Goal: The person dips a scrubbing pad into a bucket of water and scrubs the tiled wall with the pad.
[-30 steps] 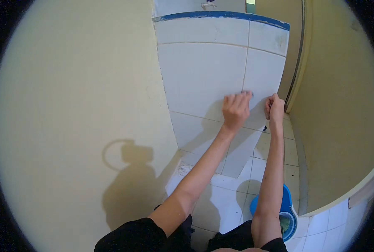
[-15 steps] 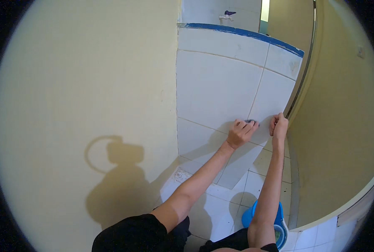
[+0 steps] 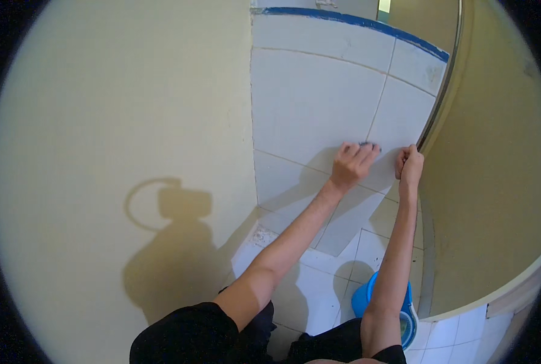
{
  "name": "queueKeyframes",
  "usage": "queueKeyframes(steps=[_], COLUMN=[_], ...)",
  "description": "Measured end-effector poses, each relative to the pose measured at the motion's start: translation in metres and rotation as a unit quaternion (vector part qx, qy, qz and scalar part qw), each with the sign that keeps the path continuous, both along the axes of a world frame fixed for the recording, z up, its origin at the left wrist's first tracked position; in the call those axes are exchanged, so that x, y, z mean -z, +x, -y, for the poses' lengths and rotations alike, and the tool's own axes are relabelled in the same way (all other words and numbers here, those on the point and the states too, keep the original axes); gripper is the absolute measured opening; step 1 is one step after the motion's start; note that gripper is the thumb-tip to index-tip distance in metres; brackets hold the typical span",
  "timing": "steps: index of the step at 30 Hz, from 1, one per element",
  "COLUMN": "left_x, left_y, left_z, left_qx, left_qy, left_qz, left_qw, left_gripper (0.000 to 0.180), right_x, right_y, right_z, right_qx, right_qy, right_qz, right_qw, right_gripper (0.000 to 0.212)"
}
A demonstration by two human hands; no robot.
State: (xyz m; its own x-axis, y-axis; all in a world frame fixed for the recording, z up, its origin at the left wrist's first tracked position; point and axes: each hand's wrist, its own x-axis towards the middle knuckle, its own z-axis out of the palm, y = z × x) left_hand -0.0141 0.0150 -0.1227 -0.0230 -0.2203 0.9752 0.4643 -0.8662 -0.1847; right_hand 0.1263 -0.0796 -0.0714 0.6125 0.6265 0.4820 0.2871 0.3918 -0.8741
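Observation:
My left hand [image 3: 350, 165] presses a small dark grey-blue pad [image 3: 364, 144], apparently a scouring pad, against the white tiled wall [image 3: 313, 109]. Its fingers are bent over the pad and hide most of it, next to a vertical grout line. To the right, near the wall's right edge, my right hand [image 3: 410, 164] is closed with its fingers curled in. Whatever it may hold is hidden from view.
Blue trim [image 3: 355, 21] caps the low tiled wall, and a tap [image 3: 327, 3] shows beyond it. Below my right forearm, a blue bucket [image 3: 361, 299] stands on the tiled floor [image 3: 325, 273]. Cream walls [image 3: 131, 109] rise on the left and right.
The view has tilted down, so the wall and both hands sit higher in the picture. Relative to the tiles, my left hand with the pad has shifted slightly upward; my right hand stays at the wall's edge.

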Motion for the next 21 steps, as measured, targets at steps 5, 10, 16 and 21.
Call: queueKeyframes(steps=[5,10,16,21], left_x=[-0.038,-0.062,-0.073,-0.076], left_y=[0.000,0.001,0.005,0.002], left_z=[0.014,0.038,0.043,0.050], left_qx=[0.063,0.354,0.684,0.697], left_qy=[-0.079,-0.285,-0.508,-0.507], left_qz=[-0.009,-0.055,-0.030,-0.078], left_qw=[0.995,0.889,0.523,0.501], left_gripper=[0.008,0.011,0.017,0.017], right_x=[-0.004,-0.019,-0.053,-0.059], right_y=[0.001,0.016,0.015,0.003], right_z=[0.003,0.036,0.089,0.104], right_qx=[-0.006,-0.165,-0.174,-0.125], right_qy=[-0.023,-0.146,-0.149,-0.203], right_qz=[-0.023,-0.038,0.055,0.141], right_qw=[0.999,0.975,0.972,0.961], right_gripper=[0.053,0.049,0.049,0.038])
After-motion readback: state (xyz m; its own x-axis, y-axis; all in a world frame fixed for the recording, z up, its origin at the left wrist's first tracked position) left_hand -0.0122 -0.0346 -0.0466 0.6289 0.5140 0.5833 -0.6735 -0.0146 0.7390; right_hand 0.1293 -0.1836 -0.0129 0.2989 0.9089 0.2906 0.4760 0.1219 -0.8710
